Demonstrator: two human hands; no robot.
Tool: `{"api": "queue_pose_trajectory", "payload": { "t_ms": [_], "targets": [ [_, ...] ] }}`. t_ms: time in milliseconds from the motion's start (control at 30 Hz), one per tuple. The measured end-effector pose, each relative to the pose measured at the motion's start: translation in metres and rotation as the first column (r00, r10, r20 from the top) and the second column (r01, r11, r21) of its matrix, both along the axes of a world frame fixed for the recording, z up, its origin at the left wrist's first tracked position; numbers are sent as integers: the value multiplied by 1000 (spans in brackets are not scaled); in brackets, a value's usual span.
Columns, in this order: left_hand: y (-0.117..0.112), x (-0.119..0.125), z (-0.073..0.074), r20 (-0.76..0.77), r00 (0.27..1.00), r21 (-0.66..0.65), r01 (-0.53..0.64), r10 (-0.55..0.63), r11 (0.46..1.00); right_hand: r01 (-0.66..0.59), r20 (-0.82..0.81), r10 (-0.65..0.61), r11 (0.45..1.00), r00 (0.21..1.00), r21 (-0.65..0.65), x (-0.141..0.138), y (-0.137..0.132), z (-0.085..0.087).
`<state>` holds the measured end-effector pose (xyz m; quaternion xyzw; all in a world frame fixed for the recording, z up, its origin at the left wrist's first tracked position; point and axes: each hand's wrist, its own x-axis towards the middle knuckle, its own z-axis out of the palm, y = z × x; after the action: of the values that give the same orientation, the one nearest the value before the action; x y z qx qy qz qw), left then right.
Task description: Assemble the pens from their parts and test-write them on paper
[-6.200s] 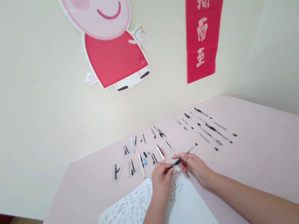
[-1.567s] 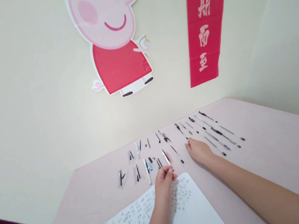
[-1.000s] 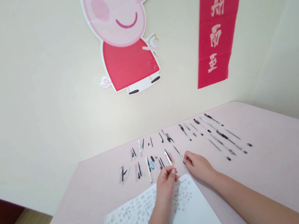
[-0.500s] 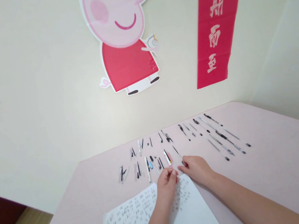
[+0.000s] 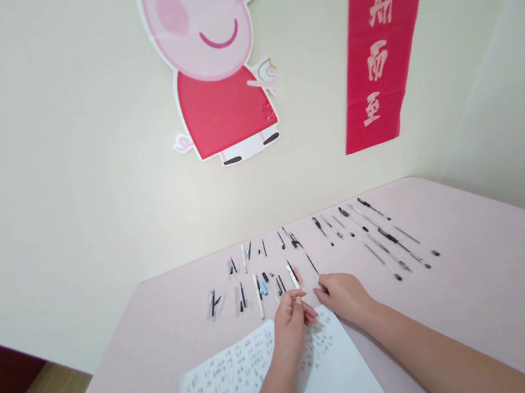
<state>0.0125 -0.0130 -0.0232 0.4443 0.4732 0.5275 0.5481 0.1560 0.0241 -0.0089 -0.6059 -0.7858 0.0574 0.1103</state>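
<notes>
R hand [image 5: 345, 294] is at the lower end of a thin dark rod [image 5: 311, 262], prob. a refill or slim pen; thumb & index look pinched on it, tho the contact is mostly hidden, & can't tell if it's lifted or lying flat. Rod slants away up-left, its far end near a black bit in the back row; holding the near end presumably leaves most of the length free & in sight. L hand [image 5: 292, 330] is over the open notebook [image 5: 345, 392], fingers loosely bent, thumb near index; nothing shows betw. them, but can't tell if sth small is pinched. Its place there may simply rest the arm, or steady the pages, w/ R hand working just beside. Notebook lies nearest the body, handwriting on L page & upper R page, prob. so both arms can sit over it. Beyond it on the tabletop [image 5: 487, 292], loose pen parts (e.g. a pale barrel [image 5: 258, 295], a blue piece [image 5: 264, 287]) lie in small clusters, approx. two rows, spaced apart, likely so bits of one pen don't mix w/ another's. Far R, whole-looking pens [image 5: 388, 235] lie aslant, roughly parallel, well apart from the parts, prob. to separate the two lots.
</notes>
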Motion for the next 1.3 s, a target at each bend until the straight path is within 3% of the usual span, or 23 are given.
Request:
{"api": "queue_pose_trajectory", "payload": {
  "t_ms": [400,733,900,1067,1300],
  "targets": [
    [-2,2,-2,-24,999,-36,48,-49,998,-7,29,7,1000,1000,-18,-2,-2,3],
    [3,-4,-5,-15,998,27,-55,55,998,-56,15,56,997,998,58,1,-2,1],
    [4,-3,-3,32,993,-32,-113,114,993,-206,-66,215,970,974,127,-1,-8,3],
    [4,-4,-1,32,996,-32,-85,86,996,-373,-122,398,909,909,184,-5,-15,4],
    [5,-5,-1,42,999,-2,-35,35,999,-424,-159,451,888,878,175,-5,-17,6]
  ]
}}
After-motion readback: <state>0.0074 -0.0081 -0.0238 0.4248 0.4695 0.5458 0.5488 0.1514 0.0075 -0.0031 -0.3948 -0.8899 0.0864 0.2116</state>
